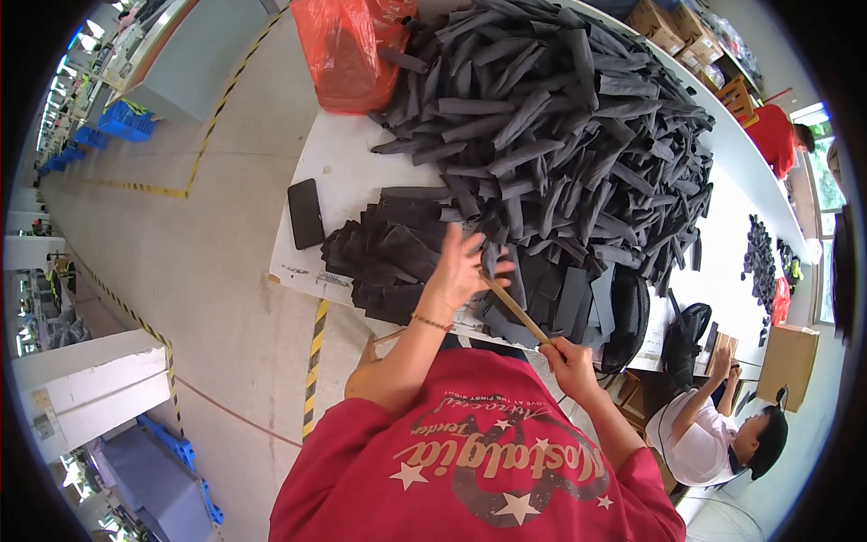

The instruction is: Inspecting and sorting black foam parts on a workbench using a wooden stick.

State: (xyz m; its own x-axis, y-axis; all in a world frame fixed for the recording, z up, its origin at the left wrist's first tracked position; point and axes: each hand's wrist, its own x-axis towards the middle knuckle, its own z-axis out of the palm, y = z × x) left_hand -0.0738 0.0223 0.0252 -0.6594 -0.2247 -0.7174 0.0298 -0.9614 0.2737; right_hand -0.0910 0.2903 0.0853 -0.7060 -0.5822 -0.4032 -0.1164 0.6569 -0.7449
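My right hand (571, 363) is closed round the near end of a flat, light-brown stick (517, 311) that looks like wood. The stick slants up and left over the table's front edge. Around its far end is my left hand (463, 268), slightly blurred, fingers spread; a dark piece of fabric hangs by the fingertips, and I cannot tell whether they touch it. Beyond my hands rises a big heap of dark grey rolled fabric tubes (551, 126). Flatter dark fabric pieces (393, 248) lie stacked left of my left hand, and more flat pieces (571, 300) lie beyond the stick.
A black phone (305, 213) lies at the white table's (336, 149) left edge. Beside the heap stands a red plastic bag (348, 63). A black bag (627, 316) sits to the right. Another person (709, 434) works at the right; a person in red (774, 140) is farther off.
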